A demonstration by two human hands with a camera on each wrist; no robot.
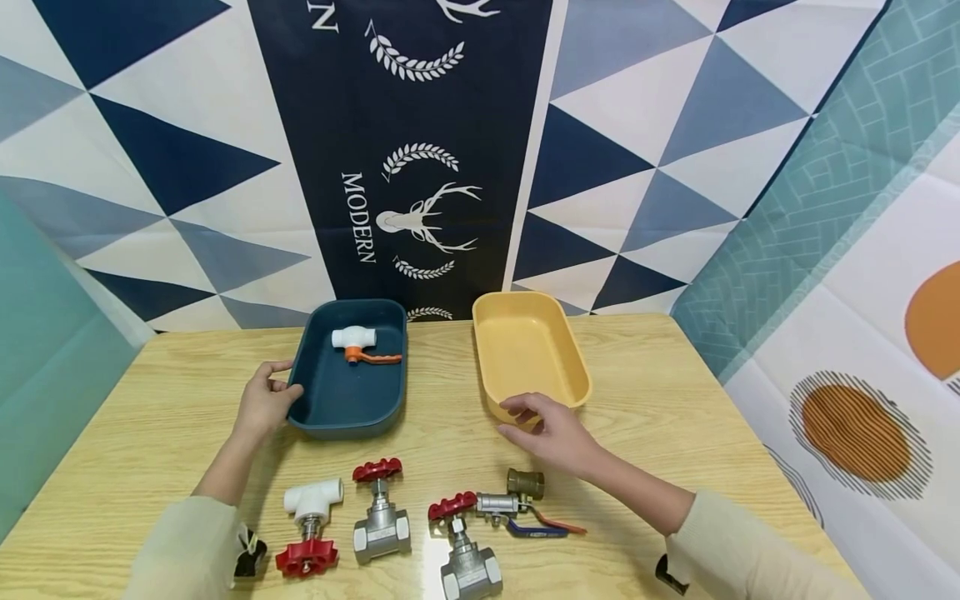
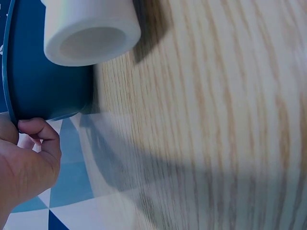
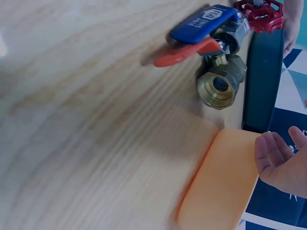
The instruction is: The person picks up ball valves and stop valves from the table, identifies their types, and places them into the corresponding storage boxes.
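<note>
My left hand pinches the left rim of a dark blue plastic bin, thumb over the edge and fingers outside. Inside that bin lies a white plastic ball valve with an orange lever. My right hand hovers at the front rim of a yellow bin, its fingers loosely bent and holding nothing. In the right wrist view, its fingertips overlap the edge of the yellow bin. Nearest below the right hand is a brass ball valve with a red-orange lever, beside a steel ball valve with a blue lever.
Along the table's front lie a white valve with a red handwheel and two metal gate valves, one on the left and one nearer me, with red handwheels. Patterned cloth hangs right behind the bins.
</note>
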